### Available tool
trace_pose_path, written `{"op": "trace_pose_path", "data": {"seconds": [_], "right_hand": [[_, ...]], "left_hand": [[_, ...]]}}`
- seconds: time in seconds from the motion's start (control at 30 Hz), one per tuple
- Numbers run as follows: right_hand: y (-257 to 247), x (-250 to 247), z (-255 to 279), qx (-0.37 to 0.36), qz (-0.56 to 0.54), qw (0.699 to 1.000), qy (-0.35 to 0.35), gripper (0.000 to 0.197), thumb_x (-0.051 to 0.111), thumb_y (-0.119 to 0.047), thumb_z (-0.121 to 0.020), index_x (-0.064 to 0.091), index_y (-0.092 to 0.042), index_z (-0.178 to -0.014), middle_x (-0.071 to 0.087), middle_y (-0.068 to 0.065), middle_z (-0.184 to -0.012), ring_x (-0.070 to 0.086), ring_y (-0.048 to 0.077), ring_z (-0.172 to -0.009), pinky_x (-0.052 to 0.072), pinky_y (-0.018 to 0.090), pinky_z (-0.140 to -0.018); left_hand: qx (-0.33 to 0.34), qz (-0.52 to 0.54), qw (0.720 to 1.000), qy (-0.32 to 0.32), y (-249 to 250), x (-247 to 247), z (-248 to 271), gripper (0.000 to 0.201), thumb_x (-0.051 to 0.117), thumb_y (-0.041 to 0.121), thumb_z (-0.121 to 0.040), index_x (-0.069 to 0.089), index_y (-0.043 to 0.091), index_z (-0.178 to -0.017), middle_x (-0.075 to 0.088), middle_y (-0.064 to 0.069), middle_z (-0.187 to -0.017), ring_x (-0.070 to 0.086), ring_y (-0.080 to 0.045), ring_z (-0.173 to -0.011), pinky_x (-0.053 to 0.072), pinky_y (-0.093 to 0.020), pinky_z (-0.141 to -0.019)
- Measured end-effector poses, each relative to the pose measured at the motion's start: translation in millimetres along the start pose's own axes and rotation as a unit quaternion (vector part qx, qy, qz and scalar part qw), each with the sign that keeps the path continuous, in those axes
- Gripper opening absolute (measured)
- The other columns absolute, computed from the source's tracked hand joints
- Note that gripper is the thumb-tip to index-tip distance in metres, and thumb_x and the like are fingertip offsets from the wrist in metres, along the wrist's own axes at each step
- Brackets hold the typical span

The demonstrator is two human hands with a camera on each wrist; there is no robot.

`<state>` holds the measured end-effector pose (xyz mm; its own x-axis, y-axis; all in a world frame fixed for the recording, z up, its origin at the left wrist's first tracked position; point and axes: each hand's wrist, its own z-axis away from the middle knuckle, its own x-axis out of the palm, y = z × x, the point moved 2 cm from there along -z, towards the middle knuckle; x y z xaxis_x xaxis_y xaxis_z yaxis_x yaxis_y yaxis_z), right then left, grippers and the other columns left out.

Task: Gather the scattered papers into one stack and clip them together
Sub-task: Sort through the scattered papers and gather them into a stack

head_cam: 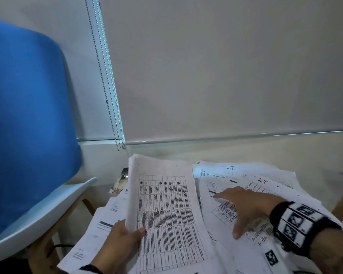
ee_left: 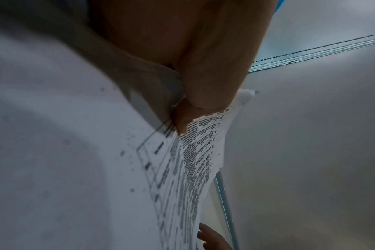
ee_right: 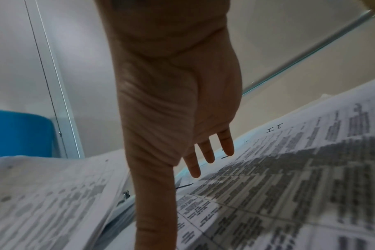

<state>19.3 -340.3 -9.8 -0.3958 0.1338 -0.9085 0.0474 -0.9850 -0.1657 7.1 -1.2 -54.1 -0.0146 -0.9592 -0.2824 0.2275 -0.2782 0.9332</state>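
A blue chair [head_cam: 26,119] blocks the left of the frame, close beside the loose papers [head_cam: 246,186]. Open room lies above the papers at centre and right, before the roller blind [head_cam: 226,76].

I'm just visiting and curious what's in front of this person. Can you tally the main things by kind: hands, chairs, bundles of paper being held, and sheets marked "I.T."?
Hands: 2, left hand, right hand
Blue chairs: 1, chair
Held paper bundles: 1, bundle
Sheets marked "I.T.": 2 seen, far sheet, near sheet
Total: 6

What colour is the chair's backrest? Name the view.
Blue backrest; head view shows it best.
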Motion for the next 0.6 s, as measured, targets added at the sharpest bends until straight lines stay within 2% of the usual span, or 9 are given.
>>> {"op": "trace_pose_path", "data": {"seconds": [0.1,0.2,0.23,0.3,0.33,0.4,0.47,0.53,0.6], "right_hand": [[-10,-2,-12,-0.011,0.065,0.998,-0.017,0.112,0.088,-0.055,-0.049,0.030,-0.039,-0.144,0.033,-0.008,-0.150,0.035,0.019,-0.132,0.032,0.049,-0.112],[-14,-2,-22,-0.008,0.074,0.997,-0.005,0.097,0.085,-0.059,-0.047,0.042,-0.033,-0.131,0.044,-0.010,-0.129,0.046,0.015,-0.113,0.043,0.044,-0.100],[-13,-2,-24,-0.006,0.072,0.997,-0.006,0.086,0.083,-0.057,-0.051,0.047,-0.032,-0.125,0.046,-0.010,-0.124,0.048,0.015,-0.109,0.045,0.042,-0.096],[-14,-6,-24,-0.016,0.077,0.997,0.016,0.042,0.078,-0.045,-0.063,0.055,-0.035,-0.097,0.054,-0.010,-0.109,0.049,0.019,-0.103,0.045,0.041,-0.091],[-15,-9,-23,-0.024,0.086,0.995,0.038,0.024,0.073,-0.036,-0.069,0.053,-0.032,-0.083,0.056,-0.010,-0.099,0.048,0.022,-0.101,0.044,0.039,-0.088],[-17,-21,-12,-0.035,0.101,0.992,0.070,0.019,0.065,-0.022,-0.077,0.048,-0.028,-0.071,0.057,-0.011,-0.089,0.045,0.024,-0.100,0.041,0.036,-0.080],[-22,-42,9,-0.049,0.122,0.986,0.103,0.019,0.063,-0.022,-0.081,0.048,-0.028,-0.071,0.058,-0.011,-0.086,0.050,0.020,-0.095,0.042,0.034,-0.074],[-26,-66,33,-0.073,0.153,0.975,0.142,0.017,0.064,-0.027,-0.084,0.051,-0.027,-0.073,0.059,-0.012,-0.083,0.056,0.013,-0.085,0.045,0.033,-0.071],[-24,-88,55,-0.079,0.170,0.967,0.172,0.014,0.064,-0.027,-0.084,0.054,-0.023,-0.075,0.061,-0.010,-0.080,0.057,0.010,-0.078,0.047,0.035,-0.071]], "left_hand": [[0.010,-0.023,1.000,-0.013,-7,-2,-10,0.035,0.075,0.020,-0.079,0.062,0.001,-0.105,0.070,-0.020,-0.094,0.069,-0.035,-0.087,0.057,-0.039,-0.069],[0.012,-0.034,0.999,-0.020,-11,-3,-15,0.036,0.077,0.022,-0.076,0.064,0.004,-0.105,0.072,-0.013,-0.096,0.068,-0.030,-0.091,0.054,-0.048,-0.088],[0.015,-0.041,0.999,-0.021,-11,-4,-16,0.035,0.077,0.021,-0.077,0.064,0.004,-0.105,0.072,-0.012,-0.096,0.068,-0.029,-0.092,0.053,-0.049,-0.090],[0.017,-0.036,0.999,-0.021,-11,-3,-16,0.035,0.076,0.020,-0.078,0.063,0.003,-0.106,0.071,-0.013,-0.097,0.067,-0.029,-0.092,0.052,-0.050,-0.091],[0.017,-0.029,0.999,-0.019,-10,-3,-13,0.034,0.075,0.019,-0.079,0.063,0.003,-0.106,0.071,-0.013,-0.096,0.067,-0.028,-0.092,0.053,-0.049,-0.090],[0.021,-0.019,0.999,-0.018,-10,-3,-11,0.029,0.072,0.018,-0.082,0.062,0.004,-0.106,0.072,-0.011,-0.094,0.069,-0.027,-0.089,0.055,-0.047,-0.086],[0.014,0.006,1.000,-0.017,-10,-2,-8,0.020,0.069,0.015,-0.085,0.062,0.004,-0.101,0.073,-0.008,-0.081,0.071,-0.023,-0.076,0.060,-0.038,-0.071],[0.025,0.012,1.000,-0.013,-8,-3,-4,0.007,0.064,0.011,-0.089,0.063,0.005,-0.092,0.072,-0.005,-0.068,0.069,-0.017,-0.063,0.056,-0.025,-0.055],[0.043,0.017,0.999,-0.014,-6,-3,-2,0.007,0.063,0.011,-0.089,0.065,0.004,-0.091,0.073,-0.004,-0.064,0.069,-0.017,-0.061,0.053,-0.026,-0.054]]}}
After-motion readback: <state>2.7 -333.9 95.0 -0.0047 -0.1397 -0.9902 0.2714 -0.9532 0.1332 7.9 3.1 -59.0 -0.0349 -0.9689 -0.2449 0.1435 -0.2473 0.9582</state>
